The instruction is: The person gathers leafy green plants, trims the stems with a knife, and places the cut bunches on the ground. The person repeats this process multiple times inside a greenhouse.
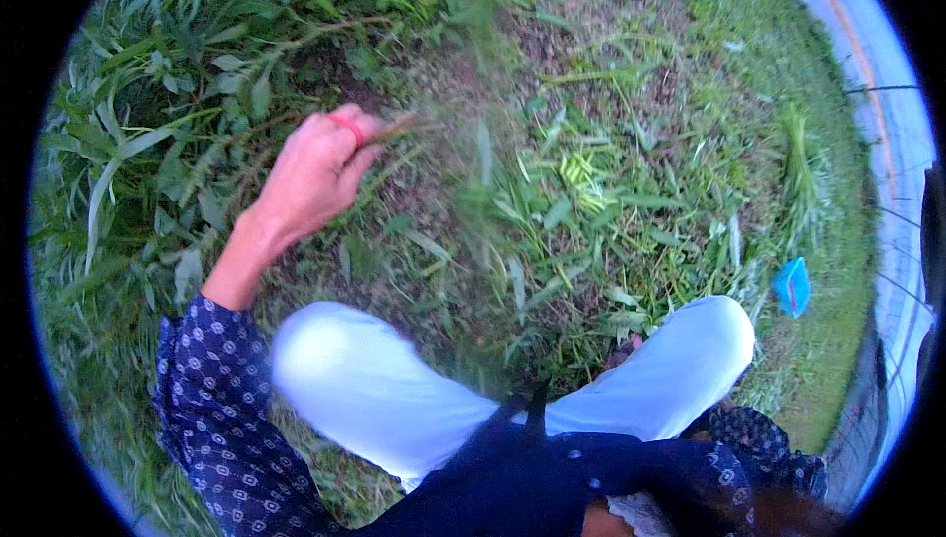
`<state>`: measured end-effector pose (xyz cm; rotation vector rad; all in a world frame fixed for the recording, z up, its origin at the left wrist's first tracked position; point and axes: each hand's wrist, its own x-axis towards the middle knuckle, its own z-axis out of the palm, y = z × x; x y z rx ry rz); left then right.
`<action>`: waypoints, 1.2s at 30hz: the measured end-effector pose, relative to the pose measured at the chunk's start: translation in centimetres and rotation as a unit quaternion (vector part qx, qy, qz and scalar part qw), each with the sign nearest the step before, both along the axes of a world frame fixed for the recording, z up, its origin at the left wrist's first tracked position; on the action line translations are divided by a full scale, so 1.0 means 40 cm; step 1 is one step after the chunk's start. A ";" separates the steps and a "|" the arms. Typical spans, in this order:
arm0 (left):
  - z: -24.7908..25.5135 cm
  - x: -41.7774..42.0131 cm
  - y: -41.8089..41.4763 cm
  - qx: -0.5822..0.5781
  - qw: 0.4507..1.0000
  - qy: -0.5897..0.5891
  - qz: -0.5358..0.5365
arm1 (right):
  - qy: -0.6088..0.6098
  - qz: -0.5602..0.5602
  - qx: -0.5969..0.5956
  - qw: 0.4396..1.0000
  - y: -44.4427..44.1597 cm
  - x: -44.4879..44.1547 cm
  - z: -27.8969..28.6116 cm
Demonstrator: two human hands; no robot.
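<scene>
My left hand (314, 164) reaches over the ground beside the tall leafy plants (170, 86). Its fingers are closed on a thin brown stem-like piece (395, 129), blurred at the tip. A red band (347, 128) circles one finger. Under the hand lie bare soil and low stems. To the right of it, cut green stems (580, 167) lie bunched among loose leaves. My right hand is out of view; only a dark patterned sleeve (750, 430) shows at the lower right.
My knees, in white trousers (355, 374), are spread wide. A bundle of long grass (798, 160) lies at the right, with a bright blue packet-like thing (793, 286) below it. Beyond the mown grass runs a pale paved strip (879, 93).
</scene>
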<state>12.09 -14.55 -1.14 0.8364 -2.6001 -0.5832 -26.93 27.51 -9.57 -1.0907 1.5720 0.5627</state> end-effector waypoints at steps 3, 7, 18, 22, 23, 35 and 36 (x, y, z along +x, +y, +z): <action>0.061 0.108 -0.064 0.036 0.999 -0.001 -0.007 | 0.030 0.002 -0.006 1.000 -0.114 0.115 0.131; 0.083 0.261 -0.103 0.059 0.998 0.030 0.001 | 0.053 0.030 -0.048 0.997 -0.299 0.250 0.249; 0.111 0.293 -0.227 0.149 0.988 -0.005 -0.045 | 0.066 -0.017 -0.185 0.980 -0.557 0.287 0.216; 0.165 0.233 -0.250 0.202 0.972 -0.116 -0.012 | 0.031 -0.050 -0.244 0.968 -0.693 0.281 0.032; 0.146 0.218 -0.247 0.206 0.975 -0.080 -0.024 | 0.030 -0.058 -0.249 0.966 -0.727 0.278 -0.004; 0.170 -0.029 -0.299 0.282 0.937 -0.206 -0.020 | -0.059 -0.061 -0.221 0.972 -0.869 0.256 -0.187; 0.171 -0.056 -0.301 0.284 0.939 -0.193 -0.013 | -0.081 -0.046 -0.212 0.973 -0.840 0.253 -0.189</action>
